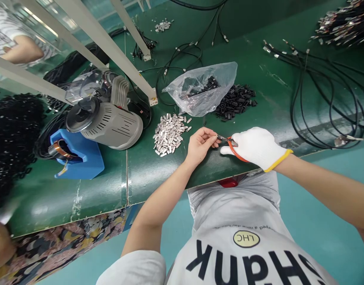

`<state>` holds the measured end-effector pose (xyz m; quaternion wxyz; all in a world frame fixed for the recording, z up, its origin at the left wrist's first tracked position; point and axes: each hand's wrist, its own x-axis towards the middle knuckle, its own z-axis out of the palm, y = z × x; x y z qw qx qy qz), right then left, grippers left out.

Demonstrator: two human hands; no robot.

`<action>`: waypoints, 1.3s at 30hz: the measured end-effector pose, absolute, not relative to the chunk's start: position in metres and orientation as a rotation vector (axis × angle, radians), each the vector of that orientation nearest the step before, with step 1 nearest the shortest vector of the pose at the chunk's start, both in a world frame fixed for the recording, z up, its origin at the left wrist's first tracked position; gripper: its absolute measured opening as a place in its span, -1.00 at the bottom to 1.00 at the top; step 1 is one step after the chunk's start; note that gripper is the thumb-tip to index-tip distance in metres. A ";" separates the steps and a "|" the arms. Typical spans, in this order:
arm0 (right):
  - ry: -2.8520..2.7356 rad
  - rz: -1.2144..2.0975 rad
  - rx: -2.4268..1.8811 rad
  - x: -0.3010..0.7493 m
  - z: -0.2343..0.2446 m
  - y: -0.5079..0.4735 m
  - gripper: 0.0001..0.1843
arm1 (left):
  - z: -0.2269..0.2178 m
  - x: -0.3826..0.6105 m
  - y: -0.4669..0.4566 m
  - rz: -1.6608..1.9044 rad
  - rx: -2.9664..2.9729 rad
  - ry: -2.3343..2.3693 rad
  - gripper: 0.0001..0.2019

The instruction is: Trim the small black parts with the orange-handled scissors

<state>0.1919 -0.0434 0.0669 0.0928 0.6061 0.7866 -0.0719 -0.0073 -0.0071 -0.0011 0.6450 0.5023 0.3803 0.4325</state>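
Note:
My right hand (pixel 256 145), in a white glove with a yellow cuff, is closed around orange-handled pliers (pixel 237 153). The tool's dark jaws point left and meet the fingertips of my bare left hand (pixel 199 145). Thumb and forefinger of that left hand are pinched together; whatever small piece lies between them is too hidden to name. Just left of it lies a pile of small silver metal connectors (pixel 169 133). Behind my hands, small black plastic pieces (pixel 236 101) are heaped beside a clear plastic bag (pixel 196 95) with more of them inside.
On the green table (pixel 146 178), a grey machine (pixel 113 124) and a blue tape dispenser (pixel 94 160) stand at left. White posts (pixel 134 51) rise behind them. Black cables (pixel 302 87) lie at right, hanging past the edge. Other people are partly visible at left.

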 end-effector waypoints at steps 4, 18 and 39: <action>2.351 -0.209 1.781 0.192 0.068 -0.043 -0.11 | -0.002 -0.007 -0.008 0.987 1.152 0.866 -0.66; 2.393 -0.179 1.704 0.197 0.056 -0.039 -0.09 | -0.007 -0.005 -0.007 1.028 1.147 0.900 -0.65; 2.327 -0.358 1.749 0.192 0.068 -0.027 -0.13 | -0.013 -0.004 -0.005 1.015 1.072 0.876 -0.61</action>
